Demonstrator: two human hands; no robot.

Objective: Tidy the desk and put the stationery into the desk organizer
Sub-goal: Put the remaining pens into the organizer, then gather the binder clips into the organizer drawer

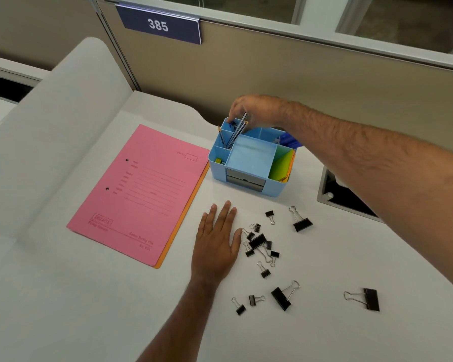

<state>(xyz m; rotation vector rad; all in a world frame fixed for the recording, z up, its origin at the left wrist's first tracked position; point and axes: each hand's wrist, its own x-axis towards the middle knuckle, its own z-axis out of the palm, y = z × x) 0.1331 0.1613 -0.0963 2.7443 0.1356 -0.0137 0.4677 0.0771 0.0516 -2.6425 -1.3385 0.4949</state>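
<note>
My one camera sits on my head, looking forward and steeply down at the desk (pixel 324 335) from close above; wide-angle, it reaches the partition (pixel 272 74) behind.

left hand (pixel 216 242) flat, right hand (pixel 249 109) pinching

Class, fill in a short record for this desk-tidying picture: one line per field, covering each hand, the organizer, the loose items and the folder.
left hand: flat on the white desk, fingers straight, holding nothing
right hand: over the organizer's back left corner, gripping pencils
pencils: tilted, tips down in a back left compartment
desk organizer: light blue, several compartments; coloured paper in the right one
binder clips: black, mixed sizes, scattered on the desk in front of the organizer
pink folder: lying flat, left of the organizer
</note>
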